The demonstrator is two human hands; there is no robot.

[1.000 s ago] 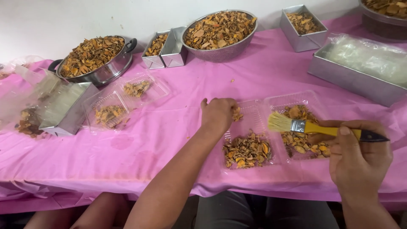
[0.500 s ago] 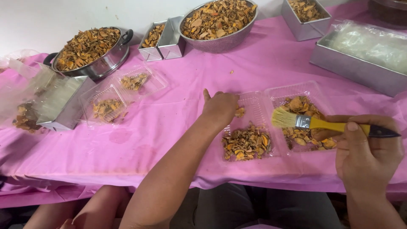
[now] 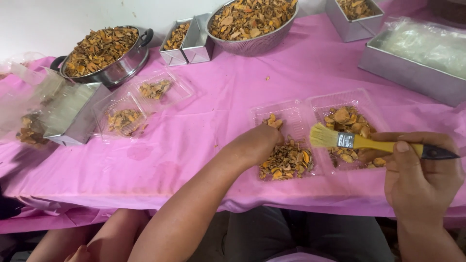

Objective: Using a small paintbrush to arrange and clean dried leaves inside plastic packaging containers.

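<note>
A pink cloth (image 3: 310,73) covers the whole table. On it stand three big vessels of dried orange-brown chips: a steel pot (image 3: 109,60) at the left, a mesh bowl (image 3: 252,41) at the top, and a long steel tray (image 3: 412,73) of clear bags at the right. Three small steel tins (image 3: 187,41) sit along the back, two joined and one apart. Four clear plastic trays hold chips: two at the left, two near the hands.

The left hand (image 3: 257,143) reaches forward, fingers curled down into the chips in the nearer clear tray (image 3: 286,140); whether it grips any cannot be told. The right hand (image 3: 420,177) is clenched around a yellow-handled brush (image 3: 359,141), held level, its bristles over the gap between both trays.
</note>
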